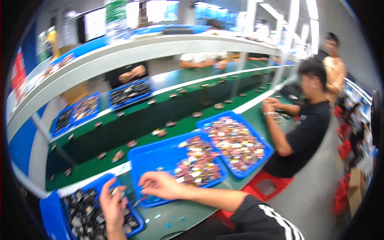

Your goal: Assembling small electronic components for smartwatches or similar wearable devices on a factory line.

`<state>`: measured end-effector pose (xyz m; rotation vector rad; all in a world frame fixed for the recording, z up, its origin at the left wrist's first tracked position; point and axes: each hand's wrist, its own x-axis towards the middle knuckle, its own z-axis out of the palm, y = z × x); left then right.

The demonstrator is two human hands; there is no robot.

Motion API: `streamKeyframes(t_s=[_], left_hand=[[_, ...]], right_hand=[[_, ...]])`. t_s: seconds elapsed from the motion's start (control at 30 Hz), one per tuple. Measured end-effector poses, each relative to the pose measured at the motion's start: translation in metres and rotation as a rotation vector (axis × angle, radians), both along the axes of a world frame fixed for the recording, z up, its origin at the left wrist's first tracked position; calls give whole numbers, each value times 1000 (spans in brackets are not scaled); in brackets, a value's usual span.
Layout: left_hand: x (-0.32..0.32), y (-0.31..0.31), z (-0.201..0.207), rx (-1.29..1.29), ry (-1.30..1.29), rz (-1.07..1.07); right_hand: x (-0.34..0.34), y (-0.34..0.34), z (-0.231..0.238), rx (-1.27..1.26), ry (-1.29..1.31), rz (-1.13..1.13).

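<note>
My left hand (pixel 113 204) is raised over a blue tray of black plastic parts (pixel 82 208). Its fingers curl around something small and greyish that blur keeps me from naming. My right hand (pixel 163 186) hovers at the near left part of a second blue tray (pixel 150 154), thumb and fingers pinched together. A small thin piece shows below those fingertips, too blurred to name. Small reddish circuit-board pieces with yellow and white bits (pixel 198 166) are heaped in the right part of that second tray.
Another blue tray full of similar pieces (pixel 236 144) stands to the right. Beyond the trays runs a green conveyor (pixel 188 121) with scattered pieces. A shelf edge (pixel 140 47) spans above. A co-worker in black (pixel 308 120) sits at right by a red stool (pixel 266 186).
</note>
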<state>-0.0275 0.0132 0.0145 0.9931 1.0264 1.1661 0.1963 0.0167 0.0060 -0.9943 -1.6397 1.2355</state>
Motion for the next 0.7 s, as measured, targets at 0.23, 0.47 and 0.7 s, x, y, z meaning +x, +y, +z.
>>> streamKeyframes(t_s=[0.23, 0.47, 0.7], left_hand=[[31, -3, -7, 532, 498, -121], [25, -6, -8, 421, 576, -128], [25, -9, -11, 710, 774, -75]], right_hand=[[5, -11, 6, -127, 184, -127], [-10, -20, 5, -230, 291, -111], [-1, -12, -2, -355, 227, -16]])
